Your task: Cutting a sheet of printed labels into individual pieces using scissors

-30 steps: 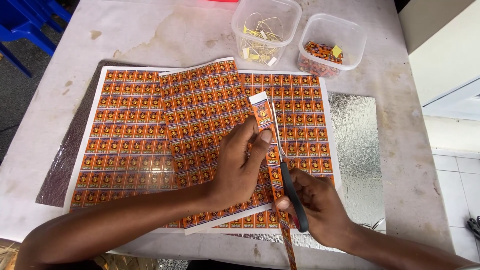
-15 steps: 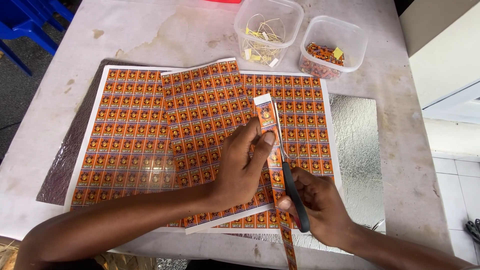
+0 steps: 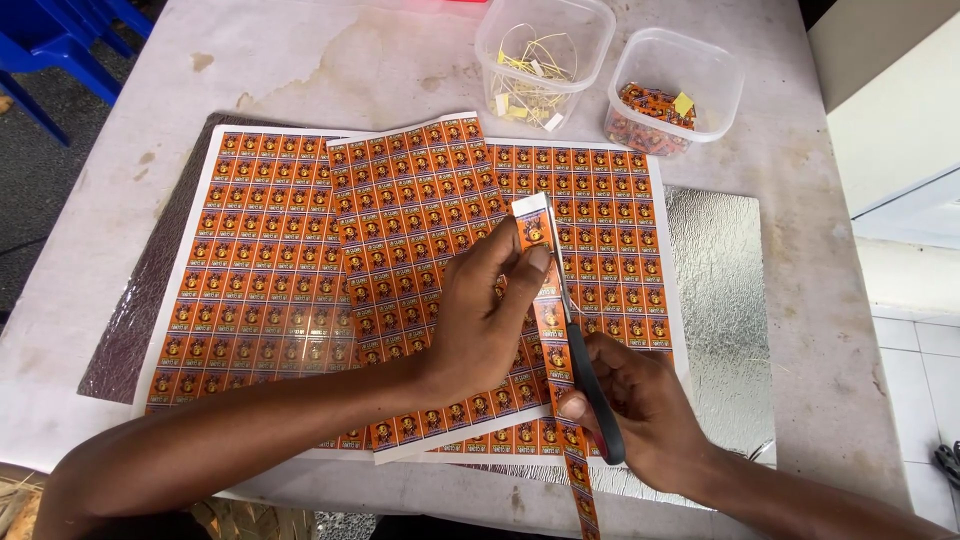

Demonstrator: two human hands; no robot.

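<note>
Scissors (image 3: 585,370) with dark handles sat gripped in the right hand (image 3: 640,410), blades along a narrow glossy orange sticker strip (image 3: 548,310) pinched by the left hand (image 3: 490,320), above printed sheets (image 3: 270,260) on the stained desk (image 3: 330,70).

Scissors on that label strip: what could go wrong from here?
1. The left hand pinches the strip right beside the scissors blade; a slip may nick the fingers.
2. The long strip hangs off the table edge unsupported; it could twist and skew the cut into the printed labels.
3. The loose top sheet may shift.
</note>
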